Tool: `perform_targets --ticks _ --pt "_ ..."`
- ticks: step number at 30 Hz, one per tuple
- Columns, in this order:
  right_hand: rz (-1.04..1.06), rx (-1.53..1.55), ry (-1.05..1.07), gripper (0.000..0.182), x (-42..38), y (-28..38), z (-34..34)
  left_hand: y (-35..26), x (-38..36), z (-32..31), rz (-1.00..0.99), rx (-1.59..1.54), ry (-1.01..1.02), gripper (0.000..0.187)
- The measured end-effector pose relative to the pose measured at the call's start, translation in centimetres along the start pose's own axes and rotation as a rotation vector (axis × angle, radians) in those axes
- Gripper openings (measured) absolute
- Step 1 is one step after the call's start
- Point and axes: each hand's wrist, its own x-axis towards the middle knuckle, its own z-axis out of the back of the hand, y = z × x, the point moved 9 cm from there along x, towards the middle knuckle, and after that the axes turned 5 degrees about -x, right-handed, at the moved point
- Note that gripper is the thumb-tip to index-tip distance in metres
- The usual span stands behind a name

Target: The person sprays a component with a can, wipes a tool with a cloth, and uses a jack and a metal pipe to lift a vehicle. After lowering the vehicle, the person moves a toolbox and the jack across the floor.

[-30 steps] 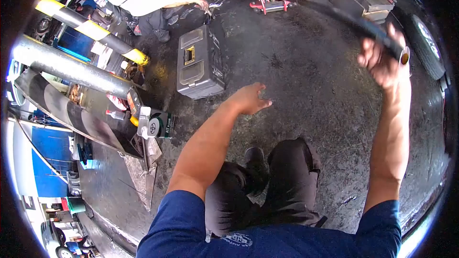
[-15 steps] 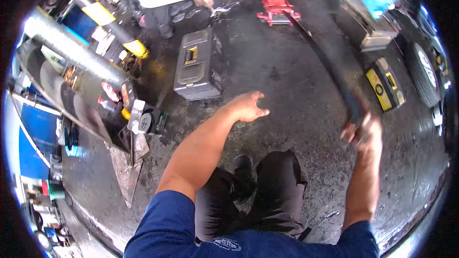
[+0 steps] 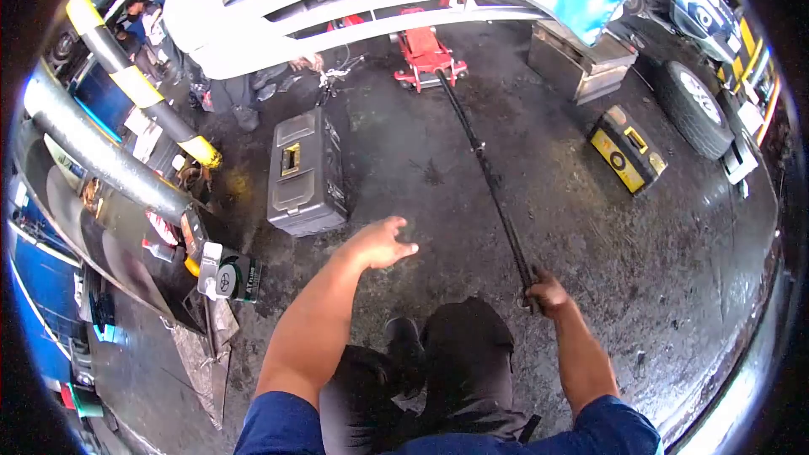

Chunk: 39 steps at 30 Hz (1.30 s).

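My right hand (image 3: 548, 293) is closed round the near end of a long black jack handle (image 3: 497, 194). The handle runs forward to a red floor jack (image 3: 424, 52), which stands on the floor at the front of a raised white vehicle (image 3: 354, 8). My left hand (image 3: 381, 244) hangs over the floor, fingers apart, holding nothing. It is nearest to a grey toolbox (image 3: 308, 173) with a yellow latch, and does not touch it.
On the right are a yellow and black toolbox (image 3: 628, 150), a wooden block stand (image 3: 581, 59) and a wheel (image 3: 695, 109). On the left stand striped poles (image 3: 139, 84) and a fluid can (image 3: 240, 278). A person's hand (image 3: 308, 62) shows under the vehicle.
My right hand has come lower and inward with the handle's end, and the handle now lies less slanted. The view has shifted, so the jack and toolboxes appear lower and further left.
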Motion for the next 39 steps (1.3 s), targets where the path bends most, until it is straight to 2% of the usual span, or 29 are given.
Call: perform_targets --ticks 1,3,5,6,7,9,11,12,13,14,17,20,21,23,24,25,26,27,28,29,30,32,34,35,36,38,39 --pt "0.170 -0.030 0.009 0.106 0.5 2.5 0.4 0.1 -0.2 -0.6 -0.001 0.072 0.040 0.076" --pt "0.299 0.041 0.094 0.107 -5.5 15.8 -4.9 -1.9 -0.3 -0.2 -0.039 0.099 0.006 0.075" --pt "0.615 0.274 0.198 0.079 -10.0 29.3 -9.2 -3.6 0.7 -0.6 -0.094 0.123 -0.010 0.076" --pt "0.635 0.317 0.242 0.066 -10.4 33.6 -10.0 -2.6 2.5 -1.6 -0.079 0.120 -0.006 0.076" --pt "0.653 0.361 0.287 0.057 -10.8 38.0 -10.9 -1.8 5.1 -3.3 -0.247 0.194 -0.001 0.076" --pt "0.635 0.298 0.308 0.055 -10.1 42.4 -10.8 -4.8 3.7 -3.3 -0.412 0.271 0.002 0.075" --pt "0.634 0.296 0.324 0.055 -10.2 39.9 -10.7 -6.2 1.6 -1.9 -0.214 0.194 0.028 0.073" --pt "0.626 0.377 0.134 0.071 -10.9 36.2 -10.3 -6.2 1.1 -1.7 -0.210 0.187 0.028 0.073" --pt "0.549 0.201 0.018 0.083 -9.8 31.1 -8.2 -5.5 0.6 -1.1 -0.173 0.157 0.008 0.073" --pt "0.455 0.098 -0.018 0.096 -8.8 25.0 -6.7 -4.7 0.2 -0.3 -0.133 0.126 -0.016 0.073" --pt "-0.062 0.004 -0.105 0.097 -0.5 -2.5 3.7 -1.7 -1.5 1.5 -0.033 0.031 -0.054 0.074" --pt "-0.020 0.051 -0.031 0.102 -2.0 -1.4 0.3 1.2 -1.4 0.7 0.015 0.112 -0.038 0.073" --pt "0.149 0.071 0.068 0.100 -1.6 1.1 0.2 1.8 -1.6 0.5 0.042 0.177 0.000 0.072" --pt "0.395 0.164 0.220 0.093 -4.5 10.3 -2.8 -0.2 -2.4 0.9 -0.013 0.134 -0.031 0.069" --pt "0.476 0.234 0.273 0.087 -8.2 18.8 -6.7 -2.9 -2.6 1.4 -0.168 0.141 -0.137 0.067" --pt "0.540 0.303 0.227 0.079 -9.6 24.5 -7.6 -5.8 -3.0 1.7 -0.325 0.145 -0.243 0.065" --pt "0.606 0.368 0.183 0.073 -11.1 30.1 -8.5 -8.7 -3.6 1.0 -0.434 0.136 -0.231 0.063" --pt "0.701 0.293 0.227 0.076 -11.8 34.6 -8.7 -11.5 -4.4 0.3 -0.537 0.123 -0.218 0.061" --pt "0.681 0.318 0.170 0.072 -12.1 37.8 -9.1 -13.3 -5.1 0.1 -0.530 0.113 -0.211 0.061" --pt "0.660 0.346 0.114 0.068 -12.1 39.3 -9.5 -15.2 -5.8 -1.0 -0.570 0.188 -0.085 0.060" --pt "0.647 0.350 0.114 0.068 -11.8 38.5 -9.5 -16.3 -6.5 -2.1 -0.610 0.265 0.044 0.060" --pt "0.639 0.333 0.134 0.067 -11.7 36.2 -9.5 -15.6 -7.7 -1.8 -0.575 0.281 0.097 0.060" --pt "0.431 0.241 0.106 0.077 -9.6 26.9 -7.6 -13.3 -9.0 -0.2 -0.485 0.314 0.125 0.063" --pt "0.386 0.132 0.247 0.094 -9.3 20.9 -7.2 -11.3 -9.6 1.0 -0.428 0.316 0.082 0.063" --pt "0.313 0.073 0.117 0.097 -6.7 13.6 -3.8 -8.8 -10.2 2.0 -0.364 0.314 0.037 0.063" --pt "0.011 0.037 -0.027 0.077 -1.6 -2.2 0.9 -2.6 -11.4 3.4 -0.223 0.325 -0.018 0.067" --pt "-0.007 0.042 -0.019 0.077 -0.4 -4.7 1.2 -0.4 -12.3 4.1 -0.106 0.323 0.041 0.069"
